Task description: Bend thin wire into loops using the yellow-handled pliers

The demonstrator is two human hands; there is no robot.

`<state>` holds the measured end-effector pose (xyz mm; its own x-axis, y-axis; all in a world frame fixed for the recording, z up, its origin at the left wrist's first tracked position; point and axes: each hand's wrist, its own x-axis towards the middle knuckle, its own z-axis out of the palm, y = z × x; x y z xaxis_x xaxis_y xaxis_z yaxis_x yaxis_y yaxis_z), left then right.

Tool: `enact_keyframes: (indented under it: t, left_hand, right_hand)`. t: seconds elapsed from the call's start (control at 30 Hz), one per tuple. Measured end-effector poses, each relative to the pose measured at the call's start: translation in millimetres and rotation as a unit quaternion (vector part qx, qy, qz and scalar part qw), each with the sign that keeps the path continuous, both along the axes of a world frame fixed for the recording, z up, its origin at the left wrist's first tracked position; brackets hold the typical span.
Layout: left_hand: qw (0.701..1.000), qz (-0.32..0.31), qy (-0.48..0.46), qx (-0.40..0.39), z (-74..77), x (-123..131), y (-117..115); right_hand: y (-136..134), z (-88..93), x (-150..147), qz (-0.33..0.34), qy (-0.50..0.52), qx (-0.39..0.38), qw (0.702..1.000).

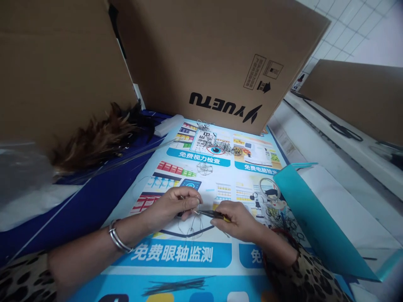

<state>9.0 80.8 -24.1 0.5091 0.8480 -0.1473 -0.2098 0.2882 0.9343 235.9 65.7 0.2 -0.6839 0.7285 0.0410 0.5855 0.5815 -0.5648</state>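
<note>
My left hand (pixel 181 202) is closed, its thumb and fingers pinching a thin wire (pixel 195 211). My right hand (pixel 235 220) grips a pair of needle-nose pliers (pixel 213 214) with dark jaws and a yellow-edged handle. The pliers' tip points left and meets the wire at my left fingertips; whether the jaws clamp it is too small to tell. Under both hands, thin bent wires (pixel 191 230) curve over the printed sheet. A loose bundle of straight dark wire lengths (pixel 176 286) lies nearer to me.
Tangled wire pieces (pixel 225 147) and a small wire coil (pixel 204 169) lie farther back. More wire loops (pixel 285 220) sit right, beside an open teal box (pixel 317 214). Large cardboard (pixel 201 54) stands behind. Brown feathers (pixel 94 134) and a plastic bag (pixel 25 184) are left.
</note>
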Motion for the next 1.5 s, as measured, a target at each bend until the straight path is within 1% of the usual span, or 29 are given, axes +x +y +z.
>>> enact_keyframes:
  t: [0.13, 0.3, 0.4, 0.6, 0.83, 1.13, 1.5]
  left_hand:
    - [0.999, 0.027, 0.019, 0.022, 2.8, 0, 0]
    - [0.998, 0.026, 0.023, 0.043, 7.0, -1, -2]
    - [0.998, 0.029, 0.025, 0.048, 7.3, 0, -2]
    - [0.998, 0.055, 0.028, 0.028, 6.7, 0, -1]
    - [0.996, 0.061, 0.042, 0.044, 0.6, 0, 2]
    - [0.995, 0.062, 0.05, 0.063, -1.4, -1, 3]
    - [0.993, 0.089, 0.059, 0.047, -2.9, 0, 3]
  right_hand:
    - [0, 0.7, -1, -0.031, -0.012, 0.0, 0.999]
    - [3, -1.7, 0, -0.047, 0.006, -0.012, 0.999]
    - [5, -3.6, 2, -0.07, 0.018, -0.025, 0.997]
    - [6, -2.9, 2, -0.106, 0.046, -0.062, 0.991]
    - [5, -5.0, 3, -0.141, 0.078, -0.094, 0.982]
    - [4, -11.9, 1, -0.193, 0.087, -0.085, 0.974]
    - [1, -12.2, -1, -0.229, 0.057, -0.07, 0.969]
